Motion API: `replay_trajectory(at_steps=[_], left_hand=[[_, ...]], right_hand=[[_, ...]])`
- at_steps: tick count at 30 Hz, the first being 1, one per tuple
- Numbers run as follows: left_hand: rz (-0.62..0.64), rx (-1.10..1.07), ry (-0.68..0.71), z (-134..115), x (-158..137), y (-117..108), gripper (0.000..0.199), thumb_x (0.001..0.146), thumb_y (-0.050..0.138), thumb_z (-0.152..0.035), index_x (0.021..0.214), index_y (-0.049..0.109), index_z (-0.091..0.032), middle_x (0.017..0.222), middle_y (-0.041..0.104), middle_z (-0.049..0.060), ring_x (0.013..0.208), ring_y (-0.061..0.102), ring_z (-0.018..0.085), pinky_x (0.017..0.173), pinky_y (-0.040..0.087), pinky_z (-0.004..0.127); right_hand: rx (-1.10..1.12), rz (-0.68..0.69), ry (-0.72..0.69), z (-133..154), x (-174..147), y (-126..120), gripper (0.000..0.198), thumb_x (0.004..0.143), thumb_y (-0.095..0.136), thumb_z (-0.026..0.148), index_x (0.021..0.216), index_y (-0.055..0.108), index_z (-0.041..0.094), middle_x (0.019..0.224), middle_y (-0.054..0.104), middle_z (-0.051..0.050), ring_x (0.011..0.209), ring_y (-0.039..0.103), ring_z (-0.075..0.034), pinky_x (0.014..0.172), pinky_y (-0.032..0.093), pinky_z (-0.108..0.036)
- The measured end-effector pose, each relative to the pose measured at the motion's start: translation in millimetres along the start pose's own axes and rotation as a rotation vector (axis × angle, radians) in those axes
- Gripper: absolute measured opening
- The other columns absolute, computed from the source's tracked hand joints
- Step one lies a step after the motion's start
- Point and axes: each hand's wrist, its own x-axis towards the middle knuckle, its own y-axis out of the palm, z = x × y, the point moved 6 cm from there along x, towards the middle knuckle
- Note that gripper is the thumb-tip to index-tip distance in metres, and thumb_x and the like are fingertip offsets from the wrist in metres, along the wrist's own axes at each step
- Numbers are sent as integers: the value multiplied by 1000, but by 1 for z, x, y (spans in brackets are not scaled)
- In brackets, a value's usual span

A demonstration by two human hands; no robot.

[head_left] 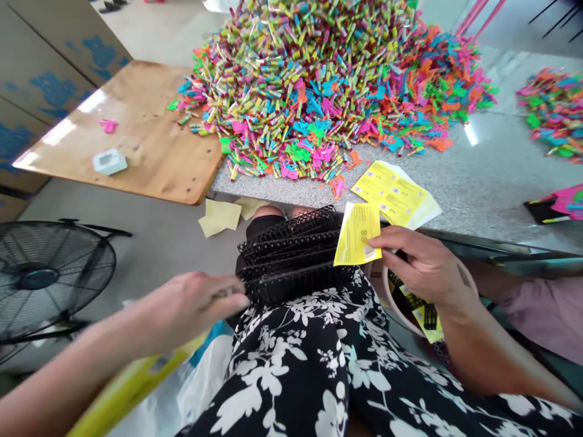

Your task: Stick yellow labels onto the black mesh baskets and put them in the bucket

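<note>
On my lap lies a stack of black plastic lattice strips (291,255). My left hand (200,303) is at their left end, its fingers curled but smeared by motion; whether it grips a strip I cannot tell. My right hand (414,258) pinches a small yellow printed label sheet (361,233) between thumb and fingers, over the right end of the strips. Past it, a stack of yellow label sheets (392,194) lies on the grey stone table edge. Beneath my right forearm, a round container (392,297) holds black strips with yellow labels.
A large heap of small colourful plastic pieces (319,79) covers the stone tabletop (496,176). A wooden board (150,139) at left bears a white block (110,161) and a pink piece (108,125). A black fan (39,276) stands at left; a person's pink sleeve (546,312) shows at right.
</note>
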Motion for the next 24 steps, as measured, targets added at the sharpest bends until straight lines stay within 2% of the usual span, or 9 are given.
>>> replay_trajectory(at_steps=[1, 2, 5, 8, 11, 13, 17, 21, 24], left_hand=[[84, 141, 0, -13, 2, 22, 51, 90, 61, -72, 115, 75, -31, 60, 68, 2, 58, 69, 27, 56, 43, 32], [88, 246, -10, -23, 6, 37, 58, 93, 57, -72, 128, 71, -28, 64, 70, 3, 60, 70, 30, 57, 42, 33], [11, 381, 14, -38, 17, 58, 68, 95, 55, -73, 145, 61, -27, 91, 79, 10, 71, 74, 33, 60, 44, 36], [-43, 321, 63, -36, 31, 59, 57, 95, 59, -69, 137, 69, -31, 112, 80, 11, 85, 76, 31, 68, 49, 35], [-67, 234, 45, -30, 46, 53, 53, 91, 65, -69, 128, 74, -32, 119, 79, 7, 98, 76, 30, 79, 52, 34], [-64, 212, 23, -28, 54, 50, 52, 89, 67, -70, 124, 76, -32, 118, 80, 4, 101, 75, 28, 84, 52, 33], [-46, 161, 64, -30, 64, 52, 44, 91, 67, -66, 118, 78, -33, 115, 79, 2, 103, 73, 25, 91, 50, 32], [-57, 121, 107, -29, 67, 54, 40, 89, 70, -64, 111, 81, -32, 109, 78, 1, 98, 72, 22, 88, 49, 30], [-61, 89, 143, -31, 67, 55, 36, 89, 72, -59, 108, 82, -31, 104, 77, 1, 93, 71, 20, 83, 48, 27]], right_hand=[[15, -10, 9, -1, -1, 3, 26, 98, 68, 21, 119, 77, 34, 114, 78, -5, 101, 75, -23, 91, 61, -40], [33, -22, 22, -2, -1, 6, 25, 99, 68, 22, 118, 77, 34, 114, 78, -4, 102, 75, -23, 93, 61, -40], [102, -38, 72, -8, 0, 16, 18, 99, 68, 25, 113, 77, 32, 113, 77, -4, 103, 73, -23, 95, 59, -40], [200, -24, 129, -12, -1, 22, 16, 98, 67, 29, 112, 75, 29, 114, 75, -5, 103, 71, -23, 92, 58, -39], [326, 15, 149, -10, -2, 22, 19, 98, 63, 33, 114, 73, 28, 118, 71, -7, 106, 69, -25, 89, 58, -38], [350, 48, 137, -4, -1, 20, 17, 98, 63, 37, 110, 72, 28, 114, 70, -7, 103, 68, -25, 87, 57, -38], [196, 122, 60, 19, 2, 25, 13, 96, 71, 38, 98, 65, 27, 99, 67, -4, 90, 65, -22, 81, 54, -35], [52, 300, -75, 43, 2, 50, 2, 102, 61, 26, 103, 63, 27, 103, 68, -5, 96, 66, -21, 88, 54, -35], [43, 435, -188, 53, 0, 68, 11, 105, 53, 21, 107, 62, 26, 106, 66, -6, 98, 65, -20, 87, 54, -34]])
